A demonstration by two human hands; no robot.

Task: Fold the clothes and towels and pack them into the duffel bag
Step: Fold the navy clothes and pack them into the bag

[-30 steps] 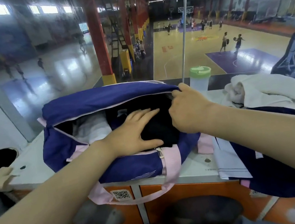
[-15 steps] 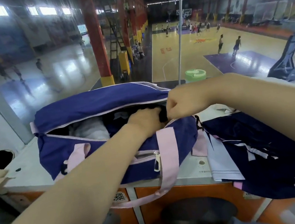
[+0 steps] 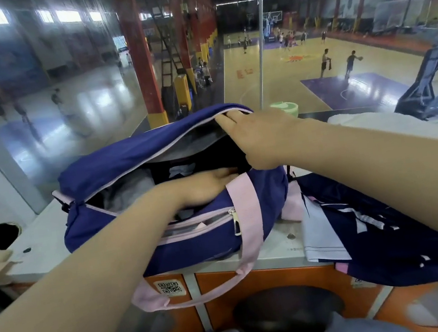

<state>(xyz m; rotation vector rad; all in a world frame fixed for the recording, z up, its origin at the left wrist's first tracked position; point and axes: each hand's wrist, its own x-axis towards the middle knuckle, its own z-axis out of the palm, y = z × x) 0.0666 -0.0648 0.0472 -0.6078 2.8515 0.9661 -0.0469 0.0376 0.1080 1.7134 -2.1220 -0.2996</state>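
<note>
duffel bag (image 3: 130, 163), navy w/ pink trim, sits on the pale counter top (image 3: 41, 239), near the middle, unzipped & gaping. right hand (image 3: 261, 141) is up at the far right end of the opening, fingers curled over the lip of the top flap w/ the pink piping, lifting it so the mouth stays wide. left hand (image 3: 206, 186) is reached down inside the bag from the near side, palm down on the dark stuff packed in there; fingers look straight & close together, but the tips go into shadow so can't tell exactly what they touch. inside, towards the left, a grey-white folded cloth (image 3: 126, 191) shows, and a small pale bit further back in the dark. pink strap (image 3: 247, 219) runs down the near face of the bag & loops below the counter edge, over the orange cabinet front (image 3: 274, 278) w/ a qr sticker (image 3: 169, 287) on it. front pocket zip is part open.

right of the bag, touching its end: a navy garment (image 3: 393, 246) w/ white stripes & a white panel, spread flat, hanging over the near edge. far right, behind the forearm, a white towel (image 3: 372, 120) lies in a heap. green-lidded container (image 3: 285, 108) stands just past the right hand by the glass. beyond the glass: basketball courts w/ players.
</note>
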